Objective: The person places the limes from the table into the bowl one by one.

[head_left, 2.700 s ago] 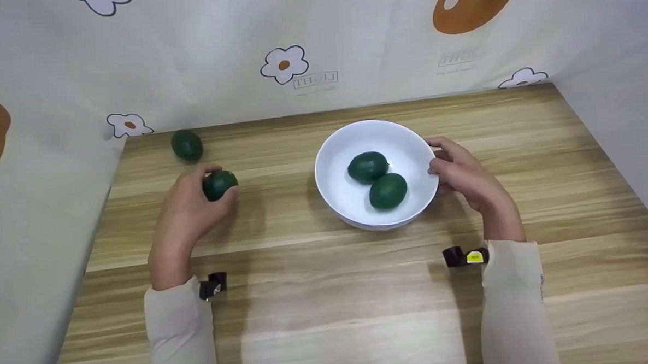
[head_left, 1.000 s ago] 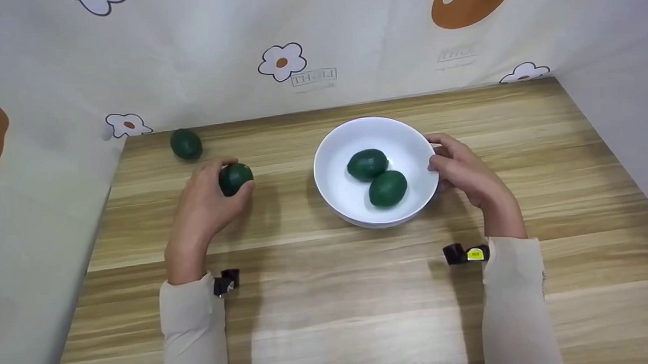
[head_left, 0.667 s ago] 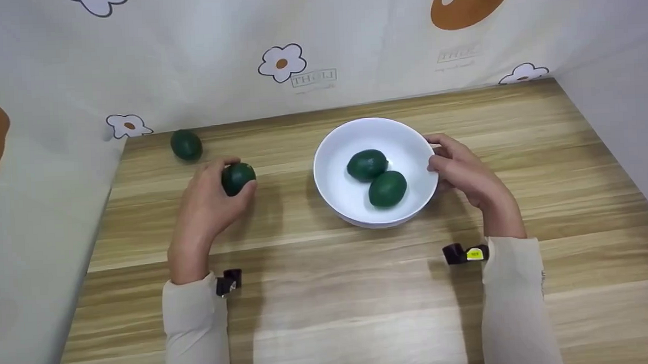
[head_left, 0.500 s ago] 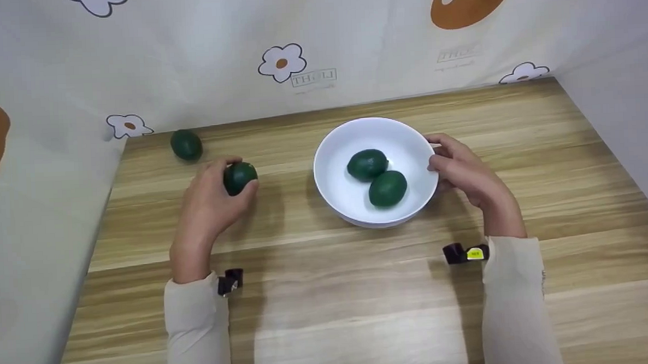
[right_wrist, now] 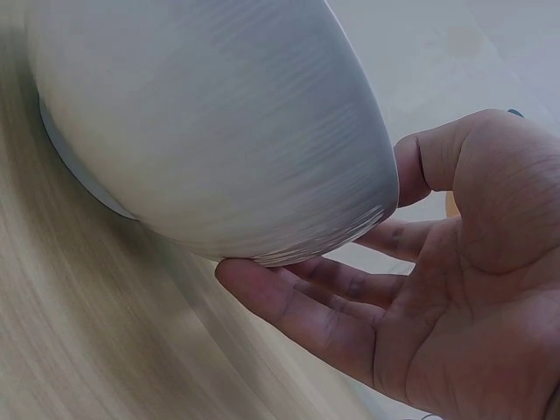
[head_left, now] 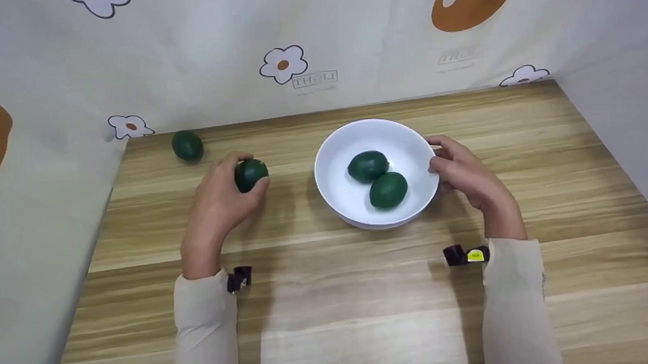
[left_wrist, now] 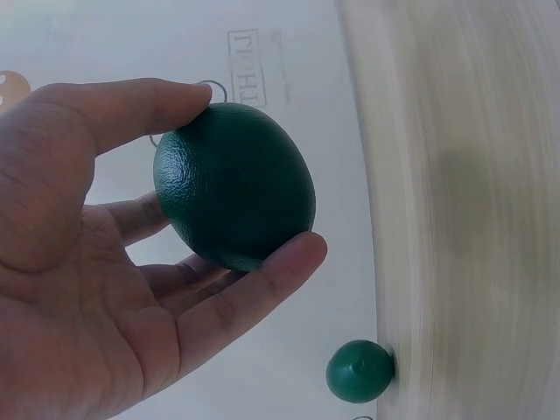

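My left hand (head_left: 221, 200) grips a dark green lime (head_left: 251, 175) between thumb and fingers, left of the bowl. In the left wrist view this lime (left_wrist: 234, 185) is up off the wood, a gap showing between it and the table. My right hand (head_left: 469, 178) holds the white bowl (head_left: 347, 208) at its right side. Seen from the right wrist, the thumb is at the rim and the fingers lie against the outer wall (right_wrist: 210, 131). Inside the bowl are two more limes, one lime (head_left: 368, 166) behind the other lime (head_left: 388, 190).
Another lime (head_left: 187, 146) lies on the wooden table (head_left: 361, 290) near its back left corner. A pale sheet printed with flowers (head_left: 283, 64) hangs behind the table and along both sides. Each wrist wears a small black camera (head_left: 239, 278).
My left hand has moved to the right with the lime in its grip, closer to the bowl. The right hand, the bowl and the other limes have stayed in place.
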`<act>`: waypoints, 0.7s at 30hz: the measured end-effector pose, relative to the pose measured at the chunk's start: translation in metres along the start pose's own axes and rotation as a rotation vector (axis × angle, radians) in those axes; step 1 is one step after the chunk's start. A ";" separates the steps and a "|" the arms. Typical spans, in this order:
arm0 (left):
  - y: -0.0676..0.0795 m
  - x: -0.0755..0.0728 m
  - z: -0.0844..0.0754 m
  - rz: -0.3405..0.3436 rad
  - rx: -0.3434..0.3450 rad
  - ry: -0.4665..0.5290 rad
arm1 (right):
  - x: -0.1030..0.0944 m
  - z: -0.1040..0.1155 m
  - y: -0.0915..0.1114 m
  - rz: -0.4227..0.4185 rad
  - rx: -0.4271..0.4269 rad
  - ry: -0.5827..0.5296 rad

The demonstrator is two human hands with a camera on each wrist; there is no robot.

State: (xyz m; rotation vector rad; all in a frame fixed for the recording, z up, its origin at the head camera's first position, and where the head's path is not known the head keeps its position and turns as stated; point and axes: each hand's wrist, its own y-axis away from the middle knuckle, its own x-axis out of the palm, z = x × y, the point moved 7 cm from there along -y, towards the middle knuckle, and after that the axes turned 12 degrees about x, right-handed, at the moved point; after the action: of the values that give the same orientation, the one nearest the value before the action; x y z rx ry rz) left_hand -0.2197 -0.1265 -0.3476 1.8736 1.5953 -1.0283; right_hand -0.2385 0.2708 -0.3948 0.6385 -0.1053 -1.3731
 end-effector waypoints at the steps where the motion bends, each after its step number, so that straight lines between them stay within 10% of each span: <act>1: -0.001 0.001 -0.001 0.001 0.002 0.003 | 0.000 0.000 0.000 0.001 0.000 -0.001; 21: -0.004 0.000 -0.003 -0.011 0.003 0.036 | 0.000 0.000 -0.001 0.012 0.006 -0.014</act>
State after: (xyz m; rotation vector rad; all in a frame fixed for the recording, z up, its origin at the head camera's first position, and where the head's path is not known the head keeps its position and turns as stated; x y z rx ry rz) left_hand -0.2231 -0.1232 -0.3454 1.8974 1.6272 -1.0071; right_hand -0.2392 0.2708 -0.3954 0.6326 -0.1250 -1.3661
